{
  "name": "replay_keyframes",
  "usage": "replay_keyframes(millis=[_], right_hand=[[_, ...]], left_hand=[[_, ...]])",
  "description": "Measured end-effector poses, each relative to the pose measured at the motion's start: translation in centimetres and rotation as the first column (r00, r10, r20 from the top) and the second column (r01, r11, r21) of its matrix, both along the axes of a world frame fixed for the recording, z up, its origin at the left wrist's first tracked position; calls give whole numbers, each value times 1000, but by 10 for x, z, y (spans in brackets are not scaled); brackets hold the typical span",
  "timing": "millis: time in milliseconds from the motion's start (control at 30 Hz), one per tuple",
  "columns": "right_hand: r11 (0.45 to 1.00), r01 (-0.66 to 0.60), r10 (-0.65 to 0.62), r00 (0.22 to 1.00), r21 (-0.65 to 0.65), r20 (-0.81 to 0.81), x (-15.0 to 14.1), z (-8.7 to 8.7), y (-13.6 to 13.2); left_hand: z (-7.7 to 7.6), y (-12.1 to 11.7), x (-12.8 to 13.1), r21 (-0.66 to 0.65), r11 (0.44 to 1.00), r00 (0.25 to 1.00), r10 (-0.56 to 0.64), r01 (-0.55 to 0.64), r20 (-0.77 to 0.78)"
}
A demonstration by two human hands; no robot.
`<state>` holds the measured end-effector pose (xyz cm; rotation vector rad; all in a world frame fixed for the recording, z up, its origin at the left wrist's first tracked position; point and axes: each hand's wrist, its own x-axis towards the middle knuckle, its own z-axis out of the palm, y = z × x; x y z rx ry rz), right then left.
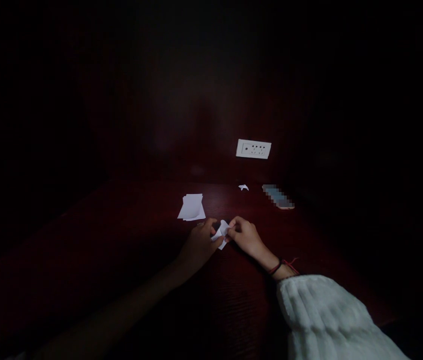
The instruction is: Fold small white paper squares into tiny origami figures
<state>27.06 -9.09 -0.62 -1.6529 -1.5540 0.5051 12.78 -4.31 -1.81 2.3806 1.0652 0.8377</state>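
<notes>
Between my two hands is a small piece of white folded paper (222, 232), held just above the dark red table. My left hand (200, 243) grips its left side, thumb along the lower edge and fingers curled behind. On the right, my right hand (246, 235) pinches the paper's other edge between thumb and fingers. A dark and red string bracelet (276, 266) circles my right wrist, below a white knit sleeve (320, 305). The fingertips hide part of the folds.
Loose white sheets (191, 207) lie stacked beyond my left hand. A small folded white paper piece (243, 187) sits near the wall, left of a phone (278, 197) with a blurred screen. A white socket panel (254, 149) is on the wall. The surroundings are very dark.
</notes>
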Motion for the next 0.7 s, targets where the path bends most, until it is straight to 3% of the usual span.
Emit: replay_keyframes(millis=[133,467,700], right_hand=[[999,-35,34,999,26,22,-2,-1,0],[998,-31,28,997,47,78,-5,3,-1],[997,-60,55,996,57,73,-3,-3,2]], left_hand=[[2,5,0,-11,999,999,51,-51,3],[12,0,-2,-67,995,996,-63,68,67],[14,4,-1,-200,980,995,30,-10,99]])
